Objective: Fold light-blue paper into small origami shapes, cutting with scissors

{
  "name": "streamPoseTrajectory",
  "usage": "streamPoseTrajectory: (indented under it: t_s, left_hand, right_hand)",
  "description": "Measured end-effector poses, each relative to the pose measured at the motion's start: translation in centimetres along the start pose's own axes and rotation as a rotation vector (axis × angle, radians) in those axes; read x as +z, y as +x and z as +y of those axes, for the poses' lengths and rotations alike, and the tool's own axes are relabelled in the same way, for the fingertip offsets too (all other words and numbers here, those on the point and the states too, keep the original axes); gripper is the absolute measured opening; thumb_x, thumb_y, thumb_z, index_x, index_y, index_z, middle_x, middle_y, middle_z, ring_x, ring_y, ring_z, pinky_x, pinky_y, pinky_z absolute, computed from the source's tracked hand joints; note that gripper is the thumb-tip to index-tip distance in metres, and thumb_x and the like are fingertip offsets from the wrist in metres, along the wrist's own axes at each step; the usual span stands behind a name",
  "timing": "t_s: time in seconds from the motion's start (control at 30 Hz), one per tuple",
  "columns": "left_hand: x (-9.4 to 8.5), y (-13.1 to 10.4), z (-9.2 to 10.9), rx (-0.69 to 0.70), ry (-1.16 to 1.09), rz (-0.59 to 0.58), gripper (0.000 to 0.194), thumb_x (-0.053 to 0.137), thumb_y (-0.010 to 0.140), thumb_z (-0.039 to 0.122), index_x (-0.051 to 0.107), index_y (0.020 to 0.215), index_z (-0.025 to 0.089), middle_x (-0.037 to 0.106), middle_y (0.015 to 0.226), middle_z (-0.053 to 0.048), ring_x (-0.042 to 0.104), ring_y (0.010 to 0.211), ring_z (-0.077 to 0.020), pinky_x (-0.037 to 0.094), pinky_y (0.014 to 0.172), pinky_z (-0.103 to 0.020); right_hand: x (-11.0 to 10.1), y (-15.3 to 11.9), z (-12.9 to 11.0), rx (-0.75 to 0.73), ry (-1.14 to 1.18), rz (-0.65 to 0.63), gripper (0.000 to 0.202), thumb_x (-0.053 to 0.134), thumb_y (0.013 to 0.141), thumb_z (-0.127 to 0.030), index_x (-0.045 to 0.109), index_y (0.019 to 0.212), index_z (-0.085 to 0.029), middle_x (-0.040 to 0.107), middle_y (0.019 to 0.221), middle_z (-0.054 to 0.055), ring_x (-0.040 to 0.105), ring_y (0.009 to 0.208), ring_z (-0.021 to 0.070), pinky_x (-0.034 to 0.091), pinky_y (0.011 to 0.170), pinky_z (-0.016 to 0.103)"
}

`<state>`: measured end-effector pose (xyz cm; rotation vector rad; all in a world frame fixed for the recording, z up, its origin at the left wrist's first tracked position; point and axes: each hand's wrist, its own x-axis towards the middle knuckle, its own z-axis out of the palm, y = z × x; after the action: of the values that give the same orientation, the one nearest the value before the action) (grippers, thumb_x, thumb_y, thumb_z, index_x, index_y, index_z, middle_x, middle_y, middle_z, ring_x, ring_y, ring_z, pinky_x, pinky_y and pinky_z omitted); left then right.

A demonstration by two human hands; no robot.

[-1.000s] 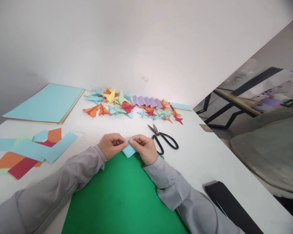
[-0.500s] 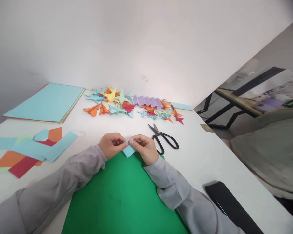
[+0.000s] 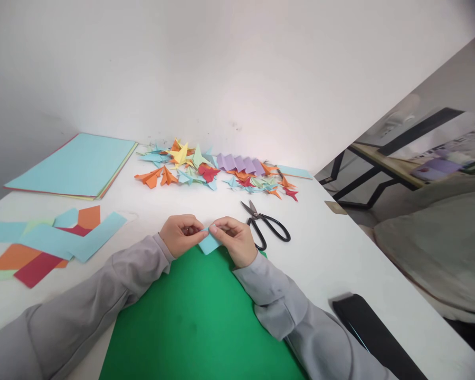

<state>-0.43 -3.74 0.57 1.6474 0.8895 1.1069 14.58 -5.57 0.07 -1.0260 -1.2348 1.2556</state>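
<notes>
A small folded piece of light blue paper (image 3: 209, 244) is pinched between both hands, above the far edge of a green sheet (image 3: 198, 311). My left hand (image 3: 182, 235) grips its upper left side with thumb and fingers closed. On the other side, my right hand (image 3: 236, 240) presses the paper between thumb and forefinger. The fingers hide much of the paper's upper part. Just right of my right hand lie black-handled scissors (image 3: 255, 215), their blades slightly apart and pointing away.
Several folded paper figures (image 3: 179, 154) and a purple pleated strip (image 3: 240, 164) lie along the wall. At left are a stack of coloured sheets (image 3: 75, 164) and loose paper pieces (image 3: 51, 241). A flat black object (image 3: 374, 335) rests at the lower right, near the table edge.
</notes>
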Motion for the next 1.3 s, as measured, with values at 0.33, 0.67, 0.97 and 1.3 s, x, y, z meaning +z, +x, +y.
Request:
streamPoseTrajectory:
  t_s: [0.33, 0.67, 0.97, 1.3]
  left_hand:
    - [-0.46, 0.34, 0.04, 0.029, -0.053, 0.105, 0.009, 0.068, 0.059, 0.023, 0.066, 0.062, 0.015, 0.06, 0.066, -0.004, 0.055, 0.062, -0.0127, 0.044, 0.049, -0.022]
    - [-0.56, 0.44, 0.16, 0.047, -0.135, 0.115, 0.006, 0.071, 0.056, 0.019, 0.067, 0.059, 0.015, 0.063, 0.06, -0.003, 0.055, 0.058, -0.0132, 0.043, 0.055, -0.026]
    - [-0.49, 0.3, 0.24, 0.069, -0.064, 0.143, 0.008, 0.071, 0.056, 0.02, 0.066, 0.057, 0.014, 0.061, 0.058, -0.003, 0.053, 0.056, -0.0127, 0.042, 0.051, -0.025]
    - [-0.56, 0.29, -0.01, 0.077, -0.037, 0.138, 0.009, 0.07, 0.058, 0.02, 0.066, 0.058, 0.013, 0.061, 0.058, -0.004, 0.053, 0.055, -0.0123, 0.041, 0.05, -0.025]
  right_hand:
    - [-0.1, -0.02, -0.19, -0.063, -0.057, 0.124, 0.014, 0.07, 0.06, -0.033, 0.066, 0.065, -0.02, 0.062, 0.061, -0.001, 0.053, 0.053, 0.0115, 0.044, 0.051, 0.025]
    - [-0.28, 0.06, 0.08, -0.104, -0.04, 0.12, 0.01, 0.072, 0.059, -0.027, 0.07, 0.067, -0.022, 0.065, 0.069, 0.0, 0.054, 0.056, 0.0119, 0.043, 0.049, 0.025]
    - [-0.22, 0.08, 0.03, -0.094, -0.02, 0.109, 0.009, 0.073, 0.056, -0.024, 0.069, 0.063, -0.021, 0.063, 0.062, -0.001, 0.05, 0.048, 0.0094, 0.041, 0.046, 0.024]
    - [-0.19, 0.07, 0.05, -0.093, -0.018, 0.109, 0.007, 0.073, 0.056, -0.022, 0.068, 0.061, -0.02, 0.063, 0.059, -0.002, 0.05, 0.047, 0.0083, 0.04, 0.045, 0.022]
